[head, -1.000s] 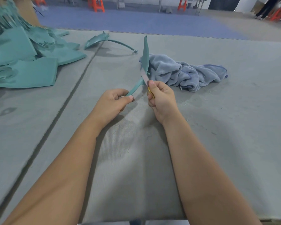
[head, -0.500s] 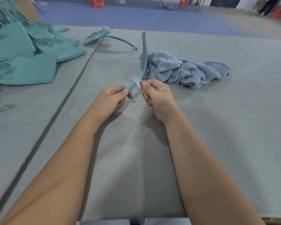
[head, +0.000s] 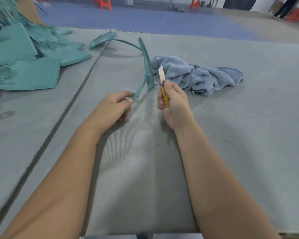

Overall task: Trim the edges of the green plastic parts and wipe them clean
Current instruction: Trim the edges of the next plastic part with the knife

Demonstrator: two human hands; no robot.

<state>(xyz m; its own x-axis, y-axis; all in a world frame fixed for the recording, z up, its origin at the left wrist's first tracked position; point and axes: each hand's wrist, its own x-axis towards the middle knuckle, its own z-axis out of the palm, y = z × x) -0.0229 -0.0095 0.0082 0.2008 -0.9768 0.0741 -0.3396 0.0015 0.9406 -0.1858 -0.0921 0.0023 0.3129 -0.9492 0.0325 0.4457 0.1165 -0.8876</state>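
1. One grey padded bench (head: 214, 152) fills most of the view, with a dark seam running from the far middle toward the near left corner. Fine shavings lie scattered on it near the hands.
2. Heap of green plastic parts (head: 24, 66) sits at the far left corner, flat sheets overlapping, spread along the left edge.
3. Blue-grey towel (head: 197, 76) lies bunched right of centre, toward the far edge, just behind the right hand.
4. Loose curved green part (head: 102, 39) rests near the far edge by the seam, between the heap and the towel; its thin arm arcs to the right.
5. Held green strip (head: 146, 66), long and narrow, stands up off the bench at centre, its top leaning toward the far edge; a small bracket-like tab juts from it low down.
6. Left hand (head: 112, 107) pinches the strip's lower end between thumb and curled fingers, just above the bench.
7. Right hand (head: 174, 102) is curled round a yellow utility knife (head: 164, 88), blade pointing up and away, just beside the strip but not touching it.
8. Orange stools (head: 104, 3) stand on the blue floor beyond the bench.
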